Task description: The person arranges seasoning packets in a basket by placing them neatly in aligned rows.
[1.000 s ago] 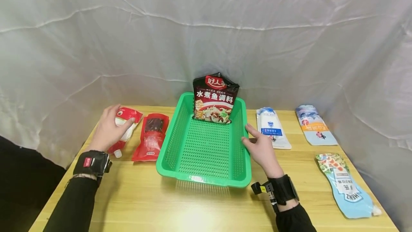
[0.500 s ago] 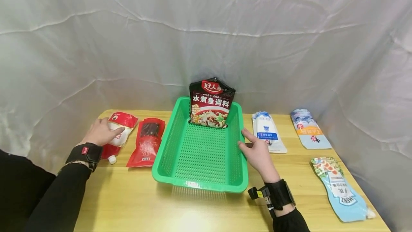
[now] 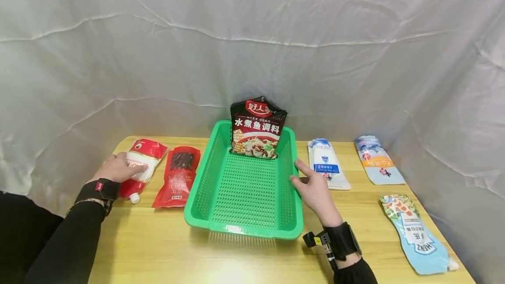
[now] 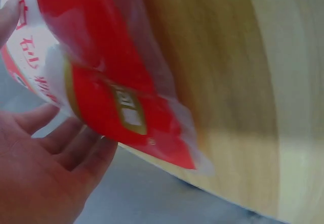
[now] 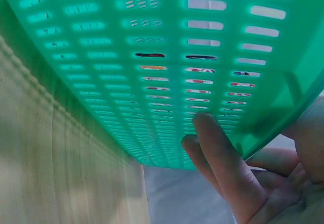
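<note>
My left hand holds the left side of a red-and-white sugar pouch with a white screw cap. In the left wrist view, the fingers curl against the edge of the sugar pouch, and the thumb lies over its printed face. My right hand grips the right rim of a green plastic basket. From the right wrist, two fingers press the outside of its perforated wall. A dark seasoning packet stands upright inside, leaning on the basket's back wall.
A red packet lies between the sugar pouch and basket. To the right lie a white-and-blue salt packet, a blue-and-orange packet and a light-blue Heinz pouch. A grey cloth encloses the wooden table.
My left hand has shifted left and lower, from above the sugar pouch to its left side, and has taken hold of it. My right hand stays on the basket. The head view shifted slightly.
</note>
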Demonstrator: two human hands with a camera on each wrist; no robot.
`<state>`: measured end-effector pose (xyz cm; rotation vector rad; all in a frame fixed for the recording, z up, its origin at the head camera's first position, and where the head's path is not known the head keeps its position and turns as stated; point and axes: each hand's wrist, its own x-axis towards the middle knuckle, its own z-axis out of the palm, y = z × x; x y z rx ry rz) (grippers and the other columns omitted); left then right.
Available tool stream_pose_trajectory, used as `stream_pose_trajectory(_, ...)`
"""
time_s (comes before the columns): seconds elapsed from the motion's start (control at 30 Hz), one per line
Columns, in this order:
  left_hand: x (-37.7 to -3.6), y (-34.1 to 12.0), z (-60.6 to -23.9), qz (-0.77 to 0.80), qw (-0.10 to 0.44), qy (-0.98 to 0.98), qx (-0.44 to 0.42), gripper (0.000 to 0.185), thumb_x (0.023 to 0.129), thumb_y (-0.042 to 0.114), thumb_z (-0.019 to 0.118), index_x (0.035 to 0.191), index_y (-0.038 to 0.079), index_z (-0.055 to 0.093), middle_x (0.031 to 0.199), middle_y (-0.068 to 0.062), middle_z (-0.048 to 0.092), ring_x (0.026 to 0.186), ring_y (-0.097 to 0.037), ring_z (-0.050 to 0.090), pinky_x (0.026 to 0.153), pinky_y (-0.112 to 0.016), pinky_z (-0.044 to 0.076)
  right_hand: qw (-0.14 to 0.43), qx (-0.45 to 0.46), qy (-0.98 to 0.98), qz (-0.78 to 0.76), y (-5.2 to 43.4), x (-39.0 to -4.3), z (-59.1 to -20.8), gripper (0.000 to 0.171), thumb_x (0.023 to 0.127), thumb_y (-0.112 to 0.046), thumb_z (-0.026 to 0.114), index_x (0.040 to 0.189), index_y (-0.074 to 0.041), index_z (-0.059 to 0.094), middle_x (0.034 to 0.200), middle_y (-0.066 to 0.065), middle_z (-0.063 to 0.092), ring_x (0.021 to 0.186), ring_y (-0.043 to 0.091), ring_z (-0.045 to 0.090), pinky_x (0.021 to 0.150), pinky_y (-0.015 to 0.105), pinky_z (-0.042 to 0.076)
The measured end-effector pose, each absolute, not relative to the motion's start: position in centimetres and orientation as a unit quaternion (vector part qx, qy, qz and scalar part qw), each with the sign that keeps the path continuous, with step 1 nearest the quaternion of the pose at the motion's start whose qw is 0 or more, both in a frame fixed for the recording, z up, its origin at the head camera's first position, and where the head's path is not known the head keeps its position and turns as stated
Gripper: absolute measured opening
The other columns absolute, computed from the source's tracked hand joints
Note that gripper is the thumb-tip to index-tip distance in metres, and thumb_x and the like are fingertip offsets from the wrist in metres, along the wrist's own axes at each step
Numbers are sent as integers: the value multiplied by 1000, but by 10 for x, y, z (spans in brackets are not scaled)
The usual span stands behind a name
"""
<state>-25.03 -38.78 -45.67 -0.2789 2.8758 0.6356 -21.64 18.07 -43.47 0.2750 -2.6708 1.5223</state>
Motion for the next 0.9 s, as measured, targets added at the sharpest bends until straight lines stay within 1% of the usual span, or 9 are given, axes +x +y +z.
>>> stream_pose_trajectory(0.13, -251, -391, -463, 231, 71, 964, -108, 108, 87, 62, 72, 144, -19, 30, 122, -37, 43, 110, -52, 42, 94, -68, 47, 29, 90, -866, 492, 181, -216, -435, 55, 102, -9, 64, 153, 1, 47, 161, 15, 42, 103, 33, 74, 67, 23, 59)
stream_pose_trajectory(0.33, -256, -387, -465, 277, 54, 948, -147, 110, 81, 59, 80, 145, -14, 28, 127, -37, 41, 115, -54, 39, 97, -70, 45, 24, 84, -864, 496, 181, -215, -434, 55, 103, -11, 64, 154, 0, 45, 162, 14, 41, 104, 34, 74, 68, 24, 59)
stream_pose_trajectory(0.43, -258, -385, -465, 302, 40, 940, -154, 111, 79, 56, 84, 144, -14, 27, 128, -36, 40, 116, -53, 40, 99, -69, 44, 24, 83, -866, 493, 181, -215, -435, 55, 103, -11, 64, 154, 0, 45, 162, 15, 41, 104, 34, 74, 67, 24, 59)
stream_pose_trajectory(0.53, -259, -383, -465, 313, 21, 938, -150, 111, 77, 51, 88, 142, -15, 27, 125, -35, 39, 113, -52, 41, 99, -69, 45, 22, 84, -865, 494, 181, -215, -437, 55, 103, -10, 64, 154, 0, 45, 163, 15, 41, 104, 34, 74, 67, 23, 59)
stream_pose_trajectory(0.67, -257, -383, -464, 315, 5, 939, -138, 104, 79, 45, 88, 140, -14, 28, 123, -35, 41, 112, -51, 43, 96, -68, 46, 22, 87, -863, 497, 180, -215, -437, 55, 103, -10, 64, 154, 0, 45, 162, 15, 41, 104, 34, 74, 67, 24, 60)
stream_pose_trajectory(0.9, -252, -387, -456, 333, 12, 935, -120, 88, 90, 35, 80, 146, -4, 26, 126, -37, 46, 109, -51, 48, 91, -65, 51, 26, 86, -865, 493, 179, -215, -435, 55, 103, -10, 65, 154, 0, 46, 161, 15, 43, 105, 35, 73, 69, 23, 60)
